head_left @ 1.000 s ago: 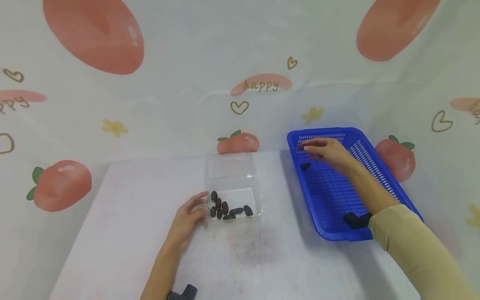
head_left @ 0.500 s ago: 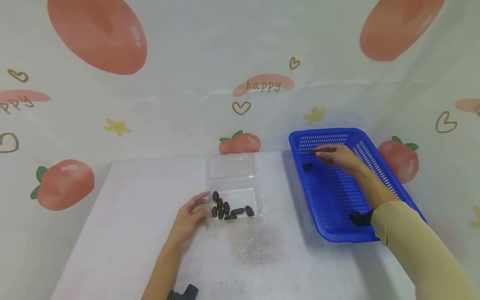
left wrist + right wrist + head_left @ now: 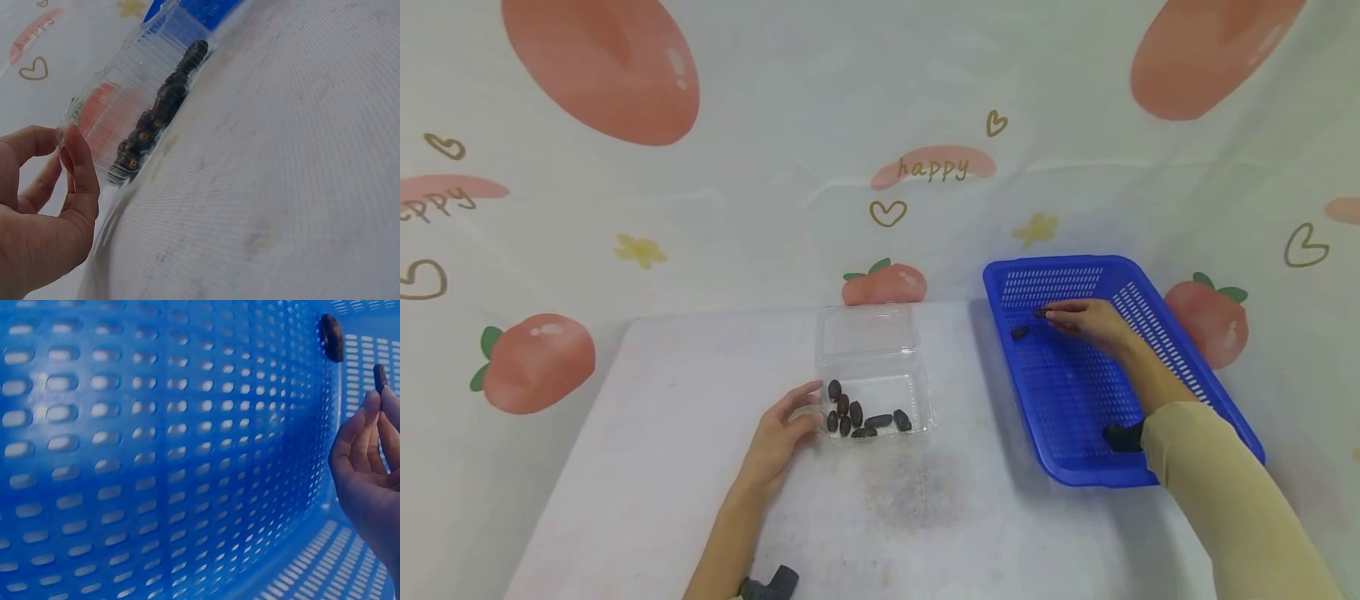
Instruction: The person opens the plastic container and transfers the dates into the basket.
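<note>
My left hand grips the left rim of a clear plastic clamshell box between thumb and fingers; the left wrist view shows the fingertips on that rim. Several dark brown dates lie inside the box, mostly along its left and front sides. Over in the blue basket, my right hand pinches one date by its end, between thumb and fingertips. Another date rests on the basket floor near the far left corner, just left of the held one.
The box's transparent lid lies folded back behind it. A white cloth covers the table, with faint stains in front of the box. Behind hangs a patterned white backdrop. The basket's raised walls surround my right hand.
My right hand has moved right and lower inside the basket with the pinched date, from beside the left wall to right of the lying date. The left hand stays on the box.
</note>
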`<state>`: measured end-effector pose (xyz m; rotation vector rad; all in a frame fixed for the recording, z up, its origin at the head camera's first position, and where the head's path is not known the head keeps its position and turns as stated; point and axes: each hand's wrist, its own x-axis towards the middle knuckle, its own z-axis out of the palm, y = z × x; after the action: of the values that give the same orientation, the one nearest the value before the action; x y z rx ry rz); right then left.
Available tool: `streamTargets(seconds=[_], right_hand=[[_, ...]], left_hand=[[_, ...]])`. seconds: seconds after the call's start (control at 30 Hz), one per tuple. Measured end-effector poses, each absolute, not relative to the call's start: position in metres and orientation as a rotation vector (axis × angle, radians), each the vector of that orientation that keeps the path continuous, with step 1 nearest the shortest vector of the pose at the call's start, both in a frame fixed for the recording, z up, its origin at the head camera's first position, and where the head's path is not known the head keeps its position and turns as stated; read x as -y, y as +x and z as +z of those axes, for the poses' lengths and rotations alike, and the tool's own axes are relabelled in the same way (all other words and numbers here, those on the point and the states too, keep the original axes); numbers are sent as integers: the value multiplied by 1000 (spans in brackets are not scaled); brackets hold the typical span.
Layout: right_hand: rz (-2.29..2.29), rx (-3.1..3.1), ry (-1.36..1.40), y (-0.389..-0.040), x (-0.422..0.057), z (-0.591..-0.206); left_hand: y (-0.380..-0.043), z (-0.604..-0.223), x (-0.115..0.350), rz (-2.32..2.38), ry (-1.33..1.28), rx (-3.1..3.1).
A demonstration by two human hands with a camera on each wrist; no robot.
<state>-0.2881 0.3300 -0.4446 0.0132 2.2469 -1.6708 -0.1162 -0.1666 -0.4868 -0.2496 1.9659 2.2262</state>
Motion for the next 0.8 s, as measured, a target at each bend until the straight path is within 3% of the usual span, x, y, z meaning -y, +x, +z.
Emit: streamTargets(seconds=[0.8], right_hand=[[-1578, -2257, 71, -291, -337, -459]], left_hand=[[-118, -489, 167, 2230, -245, -1959]])
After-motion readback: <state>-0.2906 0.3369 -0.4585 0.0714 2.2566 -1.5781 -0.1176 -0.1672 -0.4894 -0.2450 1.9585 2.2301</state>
